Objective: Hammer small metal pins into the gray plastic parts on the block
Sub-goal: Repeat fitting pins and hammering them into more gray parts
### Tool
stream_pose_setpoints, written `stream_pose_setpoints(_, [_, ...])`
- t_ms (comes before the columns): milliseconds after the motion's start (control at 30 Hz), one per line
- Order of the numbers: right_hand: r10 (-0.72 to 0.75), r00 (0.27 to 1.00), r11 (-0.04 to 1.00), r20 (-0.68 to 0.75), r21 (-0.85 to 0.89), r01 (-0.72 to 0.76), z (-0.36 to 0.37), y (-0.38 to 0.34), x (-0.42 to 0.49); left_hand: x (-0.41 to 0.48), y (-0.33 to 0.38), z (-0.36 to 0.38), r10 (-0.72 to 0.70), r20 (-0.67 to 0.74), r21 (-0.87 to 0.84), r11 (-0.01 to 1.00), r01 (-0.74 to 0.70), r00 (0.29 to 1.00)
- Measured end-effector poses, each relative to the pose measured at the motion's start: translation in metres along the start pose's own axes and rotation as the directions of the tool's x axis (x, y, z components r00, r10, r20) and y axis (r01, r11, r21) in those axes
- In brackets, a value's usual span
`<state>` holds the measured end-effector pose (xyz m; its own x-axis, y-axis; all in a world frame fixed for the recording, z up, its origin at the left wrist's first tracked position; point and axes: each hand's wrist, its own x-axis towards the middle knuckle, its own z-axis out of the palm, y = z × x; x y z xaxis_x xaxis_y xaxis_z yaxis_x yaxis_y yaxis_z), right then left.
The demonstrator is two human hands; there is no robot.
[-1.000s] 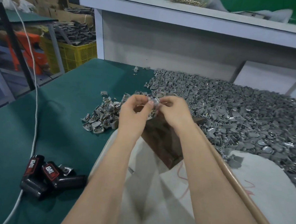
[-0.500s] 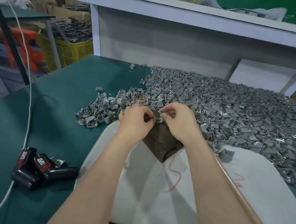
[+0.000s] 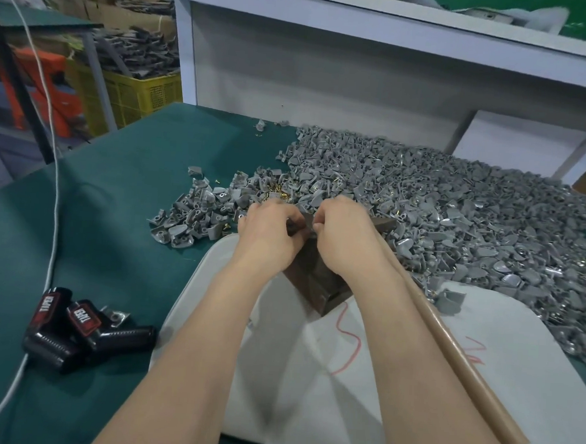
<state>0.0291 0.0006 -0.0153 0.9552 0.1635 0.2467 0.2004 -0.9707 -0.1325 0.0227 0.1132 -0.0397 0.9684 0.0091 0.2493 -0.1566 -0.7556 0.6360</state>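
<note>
While the left hand [image 3: 270, 232] and right hand [image 3: 347, 237] meet fingertip to fingertip, both pinch a small gray part [image 3: 306, 222] atop the dark block [image 3: 318, 287], equally near each; any pin is hidden, spare parts [image 3: 456, 214] heaped just beyond the block.

Single view, head-worn, wide-angle. It looks forward and down from above the near edge of the green table [image 3: 111, 245]. Both forearms enter from the bottom edge. The left hand [image 3: 270, 234] and right hand [image 3: 347, 240] meet near frame centre, over the dark block [image 3: 318, 285]. Close working range. Straight lines bow toward the frame edges. The white shelf [image 3: 366, 17] at the far side closes the top.
</note>
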Motion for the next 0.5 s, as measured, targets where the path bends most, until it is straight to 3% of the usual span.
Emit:
stream_pose_setpoints(167, [-0.015,0.998,0.991,0.068,-0.135,0.025,-0.009,-0.013,0.006,0.0,0.001,0.0,0.035,0.002,-0.005,0.999,-0.035,0.999])
stream_pose_setpoints(333, [-0.029,0.999,0.99,0.038,-0.138,0.033,-0.008,-0.015,0.005,0.0,0.001,0.001,0.055,-0.003,-0.014,0.998,-0.055,0.998])
stream_pose_setpoints(433, [-0.007,0.999,1.0,0.034,0.007,0.007,-0.005,-0.005,0.004,0.001,-0.001,0.001,0.043,-0.02,-0.008,0.999,-0.043,0.999])
stream_pose_setpoints(500, [0.05,0.997,0.967,0.055,0.245,-0.062,-0.002,0.01,0.001,0.0,-0.002,0.001,0.024,-0.031,-0.018,1.0,-0.025,0.999])
